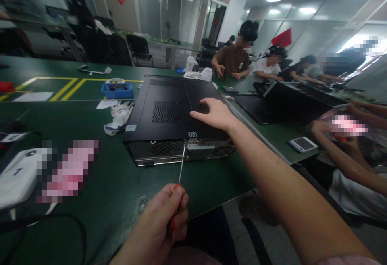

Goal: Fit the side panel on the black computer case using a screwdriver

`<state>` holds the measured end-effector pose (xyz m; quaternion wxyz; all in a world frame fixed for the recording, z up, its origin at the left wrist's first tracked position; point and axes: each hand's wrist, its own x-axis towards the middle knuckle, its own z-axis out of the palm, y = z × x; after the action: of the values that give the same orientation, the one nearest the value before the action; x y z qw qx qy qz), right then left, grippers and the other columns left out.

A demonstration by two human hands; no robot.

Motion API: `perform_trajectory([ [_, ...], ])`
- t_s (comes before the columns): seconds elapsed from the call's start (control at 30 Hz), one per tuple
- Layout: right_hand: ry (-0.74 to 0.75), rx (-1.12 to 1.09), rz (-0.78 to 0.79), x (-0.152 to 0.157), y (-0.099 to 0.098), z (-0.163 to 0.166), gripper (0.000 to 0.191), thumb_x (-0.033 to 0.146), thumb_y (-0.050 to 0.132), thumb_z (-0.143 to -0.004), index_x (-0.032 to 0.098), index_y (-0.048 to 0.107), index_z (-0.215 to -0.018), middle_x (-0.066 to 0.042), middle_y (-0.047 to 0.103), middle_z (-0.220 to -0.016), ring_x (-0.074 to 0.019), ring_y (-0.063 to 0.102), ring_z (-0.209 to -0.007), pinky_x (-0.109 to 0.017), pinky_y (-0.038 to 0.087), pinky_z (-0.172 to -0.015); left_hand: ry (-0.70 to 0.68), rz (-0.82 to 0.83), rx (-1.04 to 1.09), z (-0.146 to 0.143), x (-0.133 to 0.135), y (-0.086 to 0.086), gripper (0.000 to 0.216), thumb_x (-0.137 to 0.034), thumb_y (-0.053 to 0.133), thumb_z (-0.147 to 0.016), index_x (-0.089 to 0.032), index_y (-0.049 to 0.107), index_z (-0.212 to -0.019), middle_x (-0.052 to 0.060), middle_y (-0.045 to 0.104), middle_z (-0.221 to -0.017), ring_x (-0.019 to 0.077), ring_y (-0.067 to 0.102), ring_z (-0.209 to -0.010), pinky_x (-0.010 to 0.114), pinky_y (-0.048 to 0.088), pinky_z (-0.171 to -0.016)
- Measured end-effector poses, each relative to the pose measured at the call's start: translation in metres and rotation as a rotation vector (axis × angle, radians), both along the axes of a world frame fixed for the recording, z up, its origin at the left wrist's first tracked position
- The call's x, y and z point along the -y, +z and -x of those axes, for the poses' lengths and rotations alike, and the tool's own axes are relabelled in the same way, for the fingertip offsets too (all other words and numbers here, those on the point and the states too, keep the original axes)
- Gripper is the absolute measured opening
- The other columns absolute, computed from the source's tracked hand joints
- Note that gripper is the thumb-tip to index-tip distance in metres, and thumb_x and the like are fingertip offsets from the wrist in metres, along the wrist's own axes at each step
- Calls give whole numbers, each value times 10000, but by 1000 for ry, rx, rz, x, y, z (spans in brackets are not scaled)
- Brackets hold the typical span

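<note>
A black computer case [169,91] lies on its side on the green table, its rear panel turned toward me. My left hand [173,212] is wrapped round the red handle of a screwdriver [181,168]. The long shaft points away from me, and its tip is at the upper edge of the rear panel, near a silver bracket [201,152]. Whether the tip sits in a screw I cannot tell. My right hand [214,113] rests on the top face of the case with thumb and fingers spread, holding nothing.
White gloves [119,115] and a blue bin [117,90] of small parts are left of the case. A white device [21,172] and cables lie at the near left. Another opened black case [296,99] stands right, beside a co-worker's arms [359,148]. Several people work farther back.
</note>
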<state>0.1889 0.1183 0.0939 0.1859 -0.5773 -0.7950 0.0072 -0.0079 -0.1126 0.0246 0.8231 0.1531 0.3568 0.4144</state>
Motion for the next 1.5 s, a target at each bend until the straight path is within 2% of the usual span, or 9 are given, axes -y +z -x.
perform_trajectory([
  [0.2, 3, -5, -1, 0, 0, 0, 696, 734, 613, -805, 209, 663, -1259, -122, 651, -1356, -368, 582, -1260, -567, 448, -1083, 27, 38, -31, -1, -2, -1, 306, -459, 613, -932, -155, 635, -906, 1, 544, -778, 70, 390, -593, 199, 271, -496],
  [0.3, 1, -3, 2, 0, 1, 0, 710, 740, 608, -804, 201, 662, -1262, -121, 654, -1352, -362, 589, -1252, -552, 457, -1079, 29, 55, -19, -2, -3, -2, 338, -491, 657, -890, -157, 654, -946, -25, 496, -713, 65, 346, -549, 202, 240, -470],
  [0.4, 2, 1, -1, 0, 0, 0, 716, 738, 609, -805, 191, 663, -1263, -124, 657, -1349, -362, 594, -1246, -549, 462, -1076, 54, 60, -8, -2, -2, 1, 311, -470, 691, -873, -176, 635, -959, -32, 504, -751, 56, 336, -552, 200, 233, -479],
  [0.57, 4, 6, -6, 0, 0, 0, 709, 740, 602, -809, 199, 660, -1264, -126, 657, -1344, -360, 593, -1246, -549, 455, -1078, 14, -2, -13, 0, 0, 3, 302, -427, 662, -912, -159, 571, -805, -31, 496, -746, 52, 329, -569, 199, 258, -500],
  [0.77, 5, -2, 10, 0, 1, 0, 706, 735, 607, -806, 201, 658, -1265, -127, 650, -1353, -358, 586, -1254, -544, 450, -1080, 23, 25, -36, -2, 0, 1, 320, -467, 566, -959, -157, 635, -916, -10, 532, -732, 72, 398, -575, 200, 284, -491],
  [0.93, 3, 0, 11, 1, 1, 0, 715, 746, 598, -802, 203, 660, -1264, -127, 654, -1350, -363, 590, -1245, -551, 454, -1074, 36, 41, -5, -1, 1, 0, 285, -451, 581, -954, -173, 642, -965, -29, 518, -745, 45, 327, -520, 199, 255, -477],
  [1.13, 3, -9, 15, 1, 1, 0, 710, 742, 604, -804, 206, 657, -1266, -130, 647, -1359, -362, 586, -1255, -550, 445, -1088, 5, 8, -4, 1, 1, 2, 294, -424, 664, -911, -150, 601, -825, -19, 520, -775, 39, 326, -557, 191, 259, -497],
  [1.3, -2, -1, 8, 1, 1, 0, 701, 748, 603, -804, 218, 659, -1260, -114, 655, -1353, -357, 594, -1246, -550, 454, -1081, 12, 25, -28, -1, 0, 2, 313, -466, 581, -950, -159, 636, -924, 5, 558, -767, 72, 409, -579, 203, 284, -489],
  [1.5, 0, 0, 9, 0, 0, 0, 711, 752, 604, -800, 217, 658, -1265, -115, 652, -1361, -359, 586, -1257, -560, 445, -1087, 33, 54, -5, -2, 2, 2, 315, -484, 590, -944, -187, 627, -1042, -23, 531, -799, 48, 350, -547, 201, 239, -487],
])
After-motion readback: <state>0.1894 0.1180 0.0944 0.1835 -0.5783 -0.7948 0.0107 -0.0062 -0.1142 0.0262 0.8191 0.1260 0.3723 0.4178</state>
